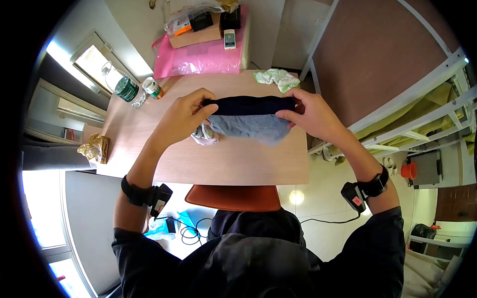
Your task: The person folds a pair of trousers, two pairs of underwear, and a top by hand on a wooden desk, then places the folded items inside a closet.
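A grey cloth piece with a wide black band (248,119) is stretched sideways above the wooden table (233,164). My left hand (193,110) pinches the band's left end between thumb and fingers. At the right end, my right hand (307,111) grips the band the same way. The grey part hangs down below the band. Beneath it and close to my left hand lies a small bundle of light and dark cloth (205,135), partly covered.
Behind are a white-green cloth (278,78), a pink sheet (203,58) and a cardboard box (196,38). On the left stand a large bottle (125,88), a cup (152,88) and a tissue box (103,149). An orange-brown seat (233,197) touches the near side.
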Demonstrator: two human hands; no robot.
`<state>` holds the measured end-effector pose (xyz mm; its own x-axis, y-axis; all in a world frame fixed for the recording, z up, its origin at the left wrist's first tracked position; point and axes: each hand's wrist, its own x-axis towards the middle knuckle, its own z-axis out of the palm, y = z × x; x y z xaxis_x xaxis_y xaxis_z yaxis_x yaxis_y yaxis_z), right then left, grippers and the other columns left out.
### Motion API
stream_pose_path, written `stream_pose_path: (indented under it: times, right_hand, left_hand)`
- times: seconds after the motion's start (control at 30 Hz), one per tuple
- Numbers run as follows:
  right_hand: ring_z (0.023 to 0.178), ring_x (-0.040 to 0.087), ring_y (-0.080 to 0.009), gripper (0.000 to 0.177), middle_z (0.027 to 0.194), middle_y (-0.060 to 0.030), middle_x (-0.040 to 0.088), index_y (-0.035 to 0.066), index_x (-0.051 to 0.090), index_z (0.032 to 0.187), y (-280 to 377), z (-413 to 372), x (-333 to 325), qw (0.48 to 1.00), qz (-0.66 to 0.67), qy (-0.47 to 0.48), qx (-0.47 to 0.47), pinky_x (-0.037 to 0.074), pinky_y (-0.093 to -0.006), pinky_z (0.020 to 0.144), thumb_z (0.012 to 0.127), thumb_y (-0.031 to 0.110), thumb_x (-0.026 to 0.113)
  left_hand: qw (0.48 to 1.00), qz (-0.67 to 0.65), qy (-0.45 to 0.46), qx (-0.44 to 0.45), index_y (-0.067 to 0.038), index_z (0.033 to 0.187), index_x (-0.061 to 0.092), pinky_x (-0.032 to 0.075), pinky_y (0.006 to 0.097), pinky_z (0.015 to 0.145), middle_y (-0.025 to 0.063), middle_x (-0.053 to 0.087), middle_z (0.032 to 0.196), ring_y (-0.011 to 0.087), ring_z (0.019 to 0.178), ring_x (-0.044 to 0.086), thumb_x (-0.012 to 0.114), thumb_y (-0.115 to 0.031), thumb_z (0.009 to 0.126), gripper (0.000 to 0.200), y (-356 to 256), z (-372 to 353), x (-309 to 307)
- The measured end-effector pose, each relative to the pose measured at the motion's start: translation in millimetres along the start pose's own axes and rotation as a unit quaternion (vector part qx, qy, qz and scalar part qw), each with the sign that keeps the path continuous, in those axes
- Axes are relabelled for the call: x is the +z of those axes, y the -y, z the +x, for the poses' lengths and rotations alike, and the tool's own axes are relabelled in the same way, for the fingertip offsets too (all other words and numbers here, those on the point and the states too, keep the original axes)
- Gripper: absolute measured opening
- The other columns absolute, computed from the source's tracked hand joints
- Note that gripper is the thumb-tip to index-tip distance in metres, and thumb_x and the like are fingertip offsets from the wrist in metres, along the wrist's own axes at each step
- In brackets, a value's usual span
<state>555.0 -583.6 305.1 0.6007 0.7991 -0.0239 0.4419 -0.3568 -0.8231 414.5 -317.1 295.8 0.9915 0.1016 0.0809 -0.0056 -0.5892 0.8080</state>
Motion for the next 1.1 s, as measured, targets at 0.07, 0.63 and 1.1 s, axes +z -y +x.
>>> stream_pose_path:
  times: [0.07, 0.63, 1.1]
  right_hand:
    - [0.070, 0.066, -0.0127, 0.035, 0.084, -0.0092, 0.067, -0.005, 0.054, 0.111, -20.0, 11.9, 2.0, 0.999, 0.043, 0.014, -0.006, 0.051, -0.0259, 0.061, 0.086, 0.013, 0.071]
    - [0.095, 0.066, -0.0315, 0.033, 0.111, -0.0161, 0.065, 0.001, 0.062, 0.113, -68.7, 33.3, 26.8, 0.972, -0.169, -0.103, -0.126, 0.052, -0.0348, 0.083, 0.083, 0.014, 0.069]
    - [0.126, 0.049, -0.0223, 0.033, 0.122, -0.0032, 0.064, 0.007, 0.064, 0.113, -248.2, -117.0, 213.5, 0.953, -0.260, -0.003, -0.158, 0.039, -0.0382, 0.104, 0.080, 0.012, 0.061]
  left_hand:
    - [1.000, -0.016, 0.021, -0.008, 0.001, 0.103, 0.055, 0.051, 0.0254, 0.063, 0.0037, 0.055, 0.076, 0.0087, 0.068, 0.056, 0.060, -0.014, 0.093, 0.018, 5.9, 7.4, -2.0]
    - [0.994, 0.065, -0.031, 0.077, -0.002, 0.110, 0.063, 0.050, 0.0323, 0.085, 0.0099, 0.067, 0.104, 0.0195, 0.093, 0.064, 0.070, -0.019, 0.085, 0.031, 66.5, 29.1, 13.7]
    - [0.982, 0.132, 0.080, 0.107, -0.003, 0.095, 0.062, 0.038, 0.0411, 0.104, 0.0109, 0.059, 0.121, 0.0281, 0.121, 0.050, 0.063, -0.014, 0.084, 0.016, 194.4, -126.9, 201.6]
